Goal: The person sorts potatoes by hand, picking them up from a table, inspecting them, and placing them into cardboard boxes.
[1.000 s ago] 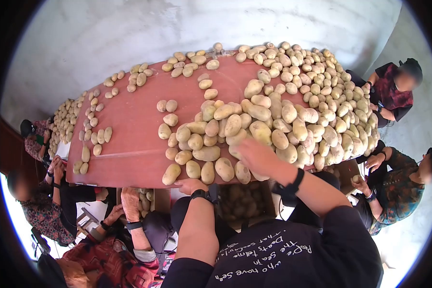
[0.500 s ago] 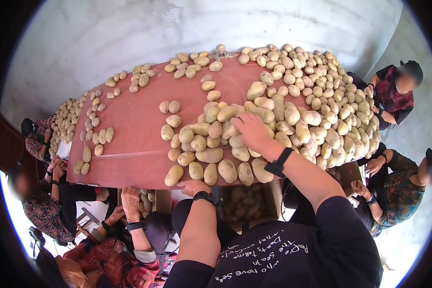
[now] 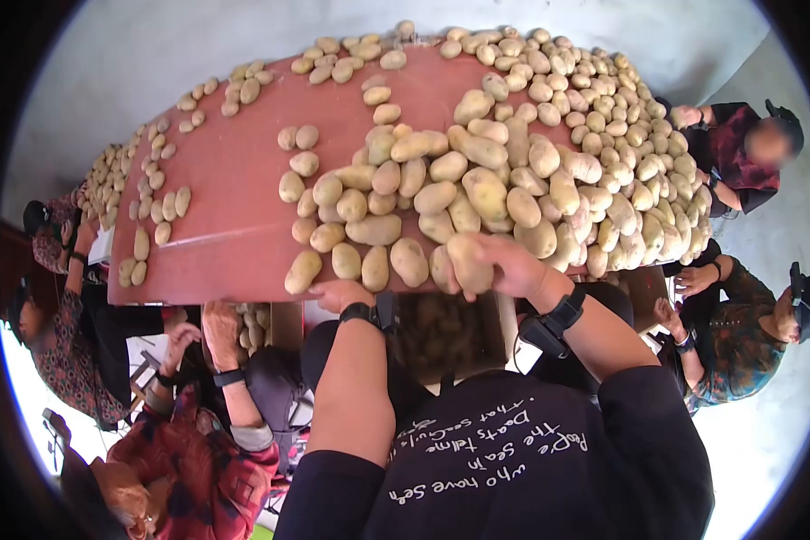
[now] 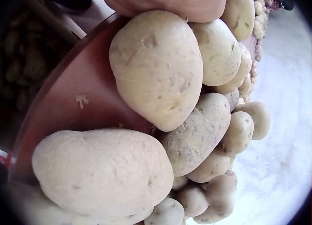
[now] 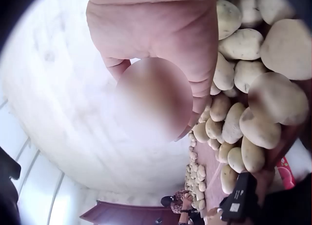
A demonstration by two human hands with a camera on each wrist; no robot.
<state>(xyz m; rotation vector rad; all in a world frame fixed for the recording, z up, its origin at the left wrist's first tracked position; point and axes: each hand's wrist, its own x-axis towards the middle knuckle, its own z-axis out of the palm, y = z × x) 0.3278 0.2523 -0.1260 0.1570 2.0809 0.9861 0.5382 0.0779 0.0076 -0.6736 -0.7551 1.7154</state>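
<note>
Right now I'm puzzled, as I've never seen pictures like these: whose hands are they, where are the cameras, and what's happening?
There is no machine here, just a person's two bare hands. The wide picture comes from a camera worn on the head, looking down; the other two come from cameras on the wrists. Many potatoes lie on a reddish table, heaped mostly toward the right, and other people are around it. The right hand holds one potato over the near edge; the left hand rests at that edge.
</note>
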